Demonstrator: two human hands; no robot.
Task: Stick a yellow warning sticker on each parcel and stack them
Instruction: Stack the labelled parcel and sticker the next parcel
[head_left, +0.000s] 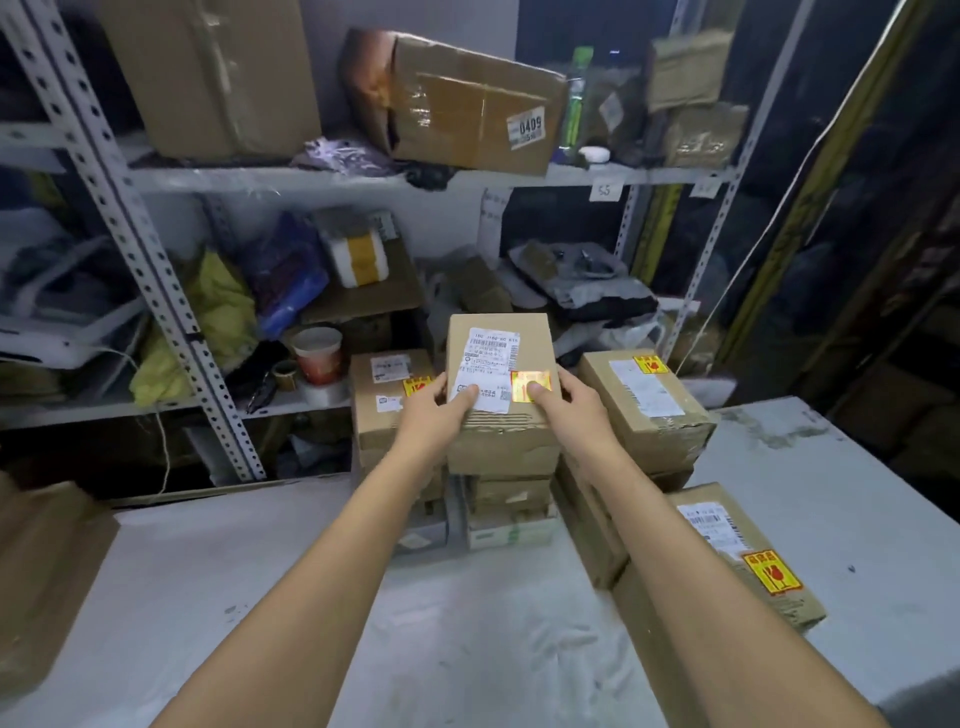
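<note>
- The metal shelves (156, 291) fill the back. They are full of boxes and bags, and many of these are blurry and hard to make out.
- The white table (467, 649) is in front, with both bare arms reaching over it.
- A brown box (41, 571) lies at the left edge, and part of it is cut off.
- The front right parcel (727, 540) lies on the table. The right arm hides part of it, but its yellow sticker shows.
- The right parcel (644, 410) and the left parcel (384, 415) top two piles. Each has a yellow sticker, and the left one is partly hidden by a hand.
- The middle parcel (498, 332) is at the top of the middle pile, between those two. I cannot tell if it rests there or is held just above.
- The left hand (434, 410) grips its left side, with the thumb on the white label (491, 358). The fingers are hidden.
- The right hand (576, 410) grips its right side. Most of its fingers are hidden too.
- The yellow warning sticker (522, 382) is beside the label, under the right thumb. Glare washes out its print.
</note>
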